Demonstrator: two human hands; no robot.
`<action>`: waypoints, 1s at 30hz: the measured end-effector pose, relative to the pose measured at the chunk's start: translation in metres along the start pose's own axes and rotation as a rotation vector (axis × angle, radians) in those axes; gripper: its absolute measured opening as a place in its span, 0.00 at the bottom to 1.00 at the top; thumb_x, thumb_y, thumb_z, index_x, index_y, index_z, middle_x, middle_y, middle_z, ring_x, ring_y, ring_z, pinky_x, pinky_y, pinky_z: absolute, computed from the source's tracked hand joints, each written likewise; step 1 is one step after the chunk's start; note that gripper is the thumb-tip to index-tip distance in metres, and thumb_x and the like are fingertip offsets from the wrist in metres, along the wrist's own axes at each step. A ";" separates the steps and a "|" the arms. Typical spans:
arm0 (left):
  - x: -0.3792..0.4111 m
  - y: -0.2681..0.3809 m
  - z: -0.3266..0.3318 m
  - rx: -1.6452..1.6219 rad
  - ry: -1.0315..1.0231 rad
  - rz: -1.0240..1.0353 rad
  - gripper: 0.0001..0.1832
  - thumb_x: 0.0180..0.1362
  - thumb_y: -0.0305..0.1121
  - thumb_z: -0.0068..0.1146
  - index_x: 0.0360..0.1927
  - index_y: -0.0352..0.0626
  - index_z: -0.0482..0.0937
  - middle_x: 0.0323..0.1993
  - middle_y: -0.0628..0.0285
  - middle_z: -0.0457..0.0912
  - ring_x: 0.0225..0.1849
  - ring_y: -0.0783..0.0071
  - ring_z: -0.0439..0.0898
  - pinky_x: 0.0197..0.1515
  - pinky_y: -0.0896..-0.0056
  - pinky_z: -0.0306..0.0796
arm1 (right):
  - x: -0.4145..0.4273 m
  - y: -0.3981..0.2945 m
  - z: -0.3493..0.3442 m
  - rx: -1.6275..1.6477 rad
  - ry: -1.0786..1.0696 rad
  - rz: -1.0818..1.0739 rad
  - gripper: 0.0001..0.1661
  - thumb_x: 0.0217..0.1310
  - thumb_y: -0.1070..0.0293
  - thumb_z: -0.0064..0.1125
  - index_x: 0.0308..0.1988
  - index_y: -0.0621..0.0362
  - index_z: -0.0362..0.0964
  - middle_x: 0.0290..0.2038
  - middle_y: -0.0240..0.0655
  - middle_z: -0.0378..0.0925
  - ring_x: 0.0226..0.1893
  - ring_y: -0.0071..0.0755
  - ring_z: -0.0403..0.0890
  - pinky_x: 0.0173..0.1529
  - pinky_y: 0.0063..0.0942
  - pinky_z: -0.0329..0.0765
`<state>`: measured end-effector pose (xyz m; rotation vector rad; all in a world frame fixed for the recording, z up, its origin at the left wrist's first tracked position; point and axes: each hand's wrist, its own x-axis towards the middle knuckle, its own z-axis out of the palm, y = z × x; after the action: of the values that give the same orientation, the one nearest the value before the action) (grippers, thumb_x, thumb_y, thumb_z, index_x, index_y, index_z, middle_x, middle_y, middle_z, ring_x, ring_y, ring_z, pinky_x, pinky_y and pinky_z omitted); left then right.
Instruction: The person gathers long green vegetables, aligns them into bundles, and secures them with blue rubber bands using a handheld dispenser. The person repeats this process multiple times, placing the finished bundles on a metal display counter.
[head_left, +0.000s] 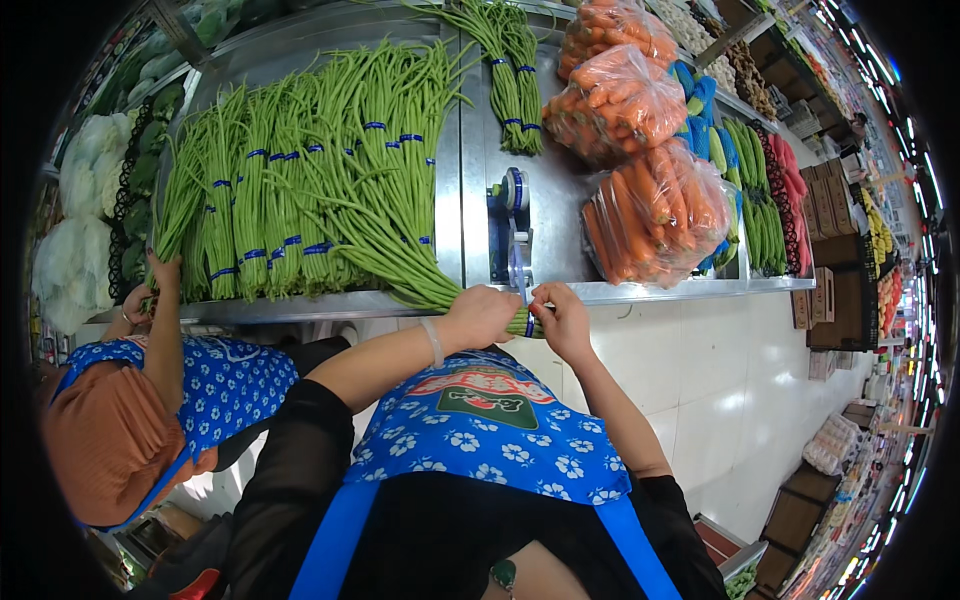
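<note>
My left hand (484, 313) grips a bunch of long green beans (405, 271) near its lower end, at the metal counter's front edge. A blue band wraps the bunch just right of that hand. Against the band, my right hand (559, 319) pinches the end of a strip of tape with thumb and forefinger. The strip runs up to a tape dispenser (517, 251) with a blue and white roll (516, 189), standing on the counter. Many banded bunches of long beans (255, 195) lie in rows to the left, and a few more (516, 97) lie behind the dispenser.
Plastic bags of carrots (660, 214) stand to the right on the counter, beside packed green vegetables (754, 199). A co-worker in a blue flowered apron (232, 382) handles beans at the left end. The metal front rim (675, 291) borders a tiled floor (675, 360).
</note>
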<state>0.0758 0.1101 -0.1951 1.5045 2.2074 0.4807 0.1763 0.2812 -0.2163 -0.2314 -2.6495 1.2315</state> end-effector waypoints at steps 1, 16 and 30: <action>-0.001 0.000 0.003 0.002 0.019 0.002 0.24 0.43 0.43 0.71 0.38 0.39 0.73 0.32 0.53 0.81 0.36 0.53 0.81 0.39 0.56 0.74 | 0.000 0.009 0.006 0.072 -0.055 0.162 0.04 0.51 0.76 0.63 0.31 0.60 0.78 0.29 0.39 0.80 0.29 0.40 0.79 0.37 0.33 0.75; -0.018 -0.008 0.031 0.163 0.395 0.318 0.24 0.47 0.38 0.64 0.50 0.46 0.76 0.46 0.61 0.77 0.40 0.64 0.79 0.42 0.63 0.73 | 0.018 0.044 0.002 0.685 -0.295 0.855 0.10 0.51 0.77 0.64 0.38 0.63 0.79 0.32 0.36 0.82 0.29 0.27 0.80 0.35 0.24 0.77; 0.025 -0.028 -0.013 -0.514 -0.174 -0.137 0.29 0.42 0.37 0.71 0.51 0.43 0.78 0.43 0.58 0.83 0.43 0.66 0.81 0.47 0.70 0.73 | -0.028 -0.013 0.002 -0.522 -0.050 -0.151 0.36 0.47 0.69 0.64 0.58 0.59 0.63 0.50 0.43 0.71 0.52 0.45 0.74 0.53 0.35 0.75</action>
<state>0.0393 0.1227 -0.2018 1.0725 1.8491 0.7694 0.2025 0.2654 -0.2110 -0.0750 -2.9192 0.4899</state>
